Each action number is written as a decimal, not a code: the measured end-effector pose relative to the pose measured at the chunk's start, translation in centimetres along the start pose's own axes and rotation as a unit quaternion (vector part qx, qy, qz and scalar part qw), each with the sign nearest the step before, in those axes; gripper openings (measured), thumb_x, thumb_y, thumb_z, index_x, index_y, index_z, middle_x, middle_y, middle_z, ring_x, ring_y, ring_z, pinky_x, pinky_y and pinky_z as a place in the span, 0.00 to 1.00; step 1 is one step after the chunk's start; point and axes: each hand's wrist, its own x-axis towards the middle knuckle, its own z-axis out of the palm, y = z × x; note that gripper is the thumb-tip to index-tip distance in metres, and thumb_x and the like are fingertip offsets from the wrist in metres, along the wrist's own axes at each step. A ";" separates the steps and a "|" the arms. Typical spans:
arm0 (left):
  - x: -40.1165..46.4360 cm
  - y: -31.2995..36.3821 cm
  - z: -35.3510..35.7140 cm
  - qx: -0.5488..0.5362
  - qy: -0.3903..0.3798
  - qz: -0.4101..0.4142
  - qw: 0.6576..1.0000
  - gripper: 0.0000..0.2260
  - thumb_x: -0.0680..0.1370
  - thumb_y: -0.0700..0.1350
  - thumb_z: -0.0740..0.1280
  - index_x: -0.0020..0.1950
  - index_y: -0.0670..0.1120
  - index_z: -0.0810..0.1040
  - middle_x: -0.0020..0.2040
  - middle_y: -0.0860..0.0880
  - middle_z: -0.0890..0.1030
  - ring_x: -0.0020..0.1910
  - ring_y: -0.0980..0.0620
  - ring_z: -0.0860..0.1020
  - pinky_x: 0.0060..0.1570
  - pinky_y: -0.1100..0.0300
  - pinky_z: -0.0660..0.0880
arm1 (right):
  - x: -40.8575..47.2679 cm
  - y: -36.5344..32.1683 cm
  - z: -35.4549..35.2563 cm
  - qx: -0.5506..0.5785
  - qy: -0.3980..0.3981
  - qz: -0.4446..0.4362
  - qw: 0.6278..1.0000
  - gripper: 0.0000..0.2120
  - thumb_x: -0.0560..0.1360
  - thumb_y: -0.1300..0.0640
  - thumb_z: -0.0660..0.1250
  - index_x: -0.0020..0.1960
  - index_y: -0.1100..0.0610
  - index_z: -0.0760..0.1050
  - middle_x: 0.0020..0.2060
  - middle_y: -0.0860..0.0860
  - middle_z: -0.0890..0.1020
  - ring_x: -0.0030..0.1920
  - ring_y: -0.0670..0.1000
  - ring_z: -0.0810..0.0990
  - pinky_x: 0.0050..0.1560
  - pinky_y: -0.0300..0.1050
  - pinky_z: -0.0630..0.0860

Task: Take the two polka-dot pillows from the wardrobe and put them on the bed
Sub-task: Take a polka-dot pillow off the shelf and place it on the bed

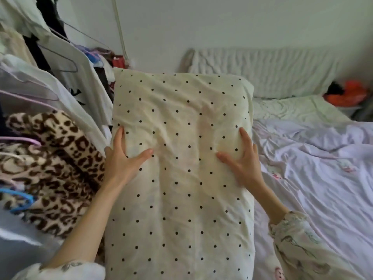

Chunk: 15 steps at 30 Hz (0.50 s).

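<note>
A cream pillow with black polka dots (181, 178) fills the middle of the head view, held lengthwise in front of me. My left hand (123, 158) grips its left edge, thumb pressed on top. On the pillow's right edge my right hand (242, 160) grips the same way. The bed (323, 158), covered in a pale lilac crumpled sheet, lies to the right, partly under the pillow. Only one polka-dot pillow is in sight.
A rack of hanging clothes on hangers crowds the left, with a leopard-print garment (56, 164) in front. A white ribbed cushion (272, 69) leans on the wall at the bed's head. An orange and black bundle (347, 93) sits at the far right.
</note>
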 end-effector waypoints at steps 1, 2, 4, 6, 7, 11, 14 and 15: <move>2.0 0.2 0.7 0.002 -0.003 0.003 1.000 0.47 0.58 0.68 0.73 0.70 0.67 0.49 0.72 0.44 0.59 0.69 0.42 0.63 0.63 0.45 0.64 | 1.6 0.0 0.5 -0.004 0.007 0.003 1.000 0.45 0.60 0.35 0.72 0.70 0.35 0.52 0.58 0.46 0.63 0.53 0.46 0.66 0.53 0.45 0.66; 3.9 0.4 1.4 0.002 -0.008 0.008 1.000 0.48 0.58 0.68 0.72 0.71 0.66 0.49 0.72 0.44 0.59 0.69 0.42 0.63 0.63 0.46 0.64 | 3.2 0.1 0.9 -0.007 0.011 0.006 1.000 0.45 0.60 0.35 0.72 0.70 0.35 0.52 0.61 0.48 0.64 0.54 0.45 0.65 0.53 0.44 0.66; 7.5 0.7 3.2 -0.005 -0.021 0.017 1.000 0.48 0.58 0.68 0.72 0.71 0.66 0.49 0.74 0.46 0.59 0.71 0.45 0.60 0.65 0.47 0.62 | 6.5 0.7 1.9 -0.014 0.015 0.013 1.000 0.45 0.61 0.36 0.73 0.71 0.36 0.52 0.65 0.51 0.64 0.54 0.45 0.64 0.54 0.44 0.64; 11.3 1.0 5.1 -0.008 -0.025 0.019 0.999 0.48 0.58 0.68 0.72 0.71 0.66 0.49 0.74 0.46 0.58 0.72 0.45 0.58 0.65 0.46 0.62 | 10.3 1.5 3.0 -0.019 0.018 0.015 1.000 0.45 0.61 0.36 0.73 0.71 0.37 0.52 0.63 0.50 0.64 0.53 0.44 0.64 0.55 0.44 0.63; 13.4 1.1 6.1 -0.003 -0.025 0.018 1.000 0.48 0.58 0.69 0.72 0.71 0.67 0.48 0.74 0.45 0.58 0.72 0.44 0.59 0.64 0.45 0.62 | 12.5 1.9 3.7 -0.020 0.020 0.016 0.999 0.45 0.61 0.36 0.72 0.71 0.36 0.52 0.61 0.48 0.64 0.53 0.45 0.64 0.54 0.44 0.64; 22.8 2.5 10.2 0.022 -0.025 0.030 0.999 0.48 0.60 0.68 0.71 0.72 0.65 0.48 0.76 0.46 0.56 0.73 0.42 0.57 0.66 0.41 0.59 | 21.6 3.7 6.7 -0.006 0.019 0.017 1.000 0.45 0.60 0.33 0.71 0.70 0.35 0.51 0.55 0.44 0.61 0.52 0.45 0.66 0.53 0.44 0.65; 29.3 4.2 12.8 0.014 -0.020 0.059 0.998 0.47 0.60 0.67 0.72 0.73 0.62 0.50 0.76 0.50 0.57 0.73 0.47 0.57 0.67 0.47 0.58 | 28.3 4.7 8.1 0.003 0.011 0.023 1.000 0.44 0.61 0.33 0.71 0.69 0.34 0.50 0.55 0.44 0.62 0.52 0.46 0.67 0.52 0.44 0.66; 31.2 4.7 13.6 0.011 -0.020 0.062 0.998 0.47 0.60 0.67 0.72 0.73 0.62 0.50 0.76 0.51 0.57 0.73 0.48 0.57 0.67 0.48 0.58 | 30.5 4.9 8.5 0.006 0.008 0.024 1.000 0.45 0.60 0.33 0.71 0.69 0.33 0.49 0.55 0.45 0.62 0.53 0.47 0.67 0.53 0.45 0.66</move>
